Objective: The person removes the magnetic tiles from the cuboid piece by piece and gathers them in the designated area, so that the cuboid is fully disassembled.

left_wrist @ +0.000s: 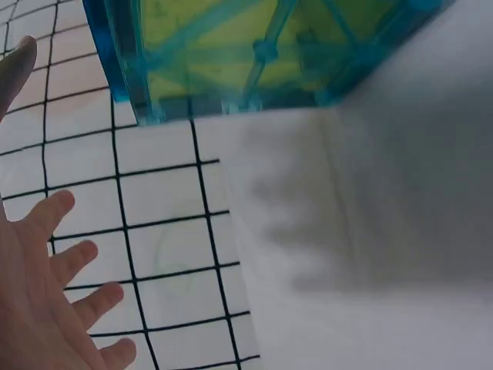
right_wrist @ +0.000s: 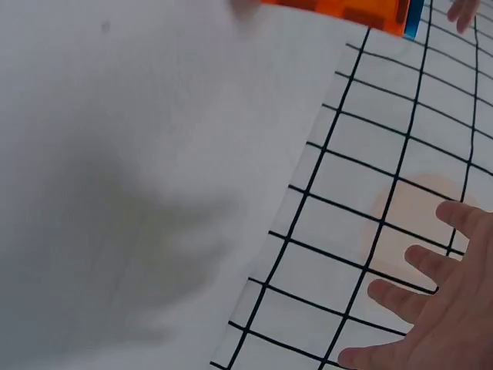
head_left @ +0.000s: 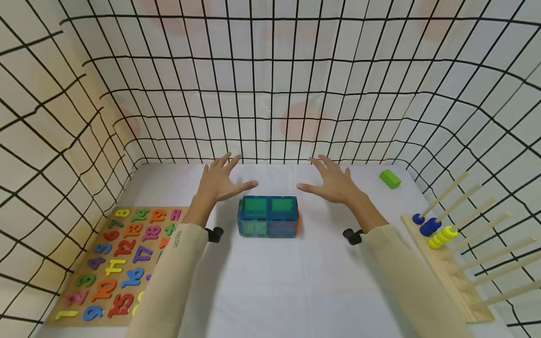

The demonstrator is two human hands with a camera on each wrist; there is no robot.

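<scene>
A box of translucent magnetic tiles (head_left: 268, 217) sits mid-table, blue and teal on top with an orange panel on its right side. Its teal-edged tiles (left_wrist: 262, 54) fill the top of the left wrist view, and an orange tile (right_wrist: 350, 9) shows at the top of the right wrist view. My left hand (head_left: 221, 180) hovers beyond the box's left side, fingers spread, touching nothing. Mirroring it on the right, my right hand (head_left: 331, 180) also has spread fingers and holds nothing. Both thumbs point inward toward the box, apart from it.
At left lies a wooden number board (head_left: 105, 253) with colourful digits, partly under the left sleeve. A wooden peg rack (head_left: 454, 272) with blue and yellow beads stands at right. A green block (head_left: 390, 179) lies at back right. Black-and-white grid cloth (head_left: 270, 94) walls the table's back and sides.
</scene>
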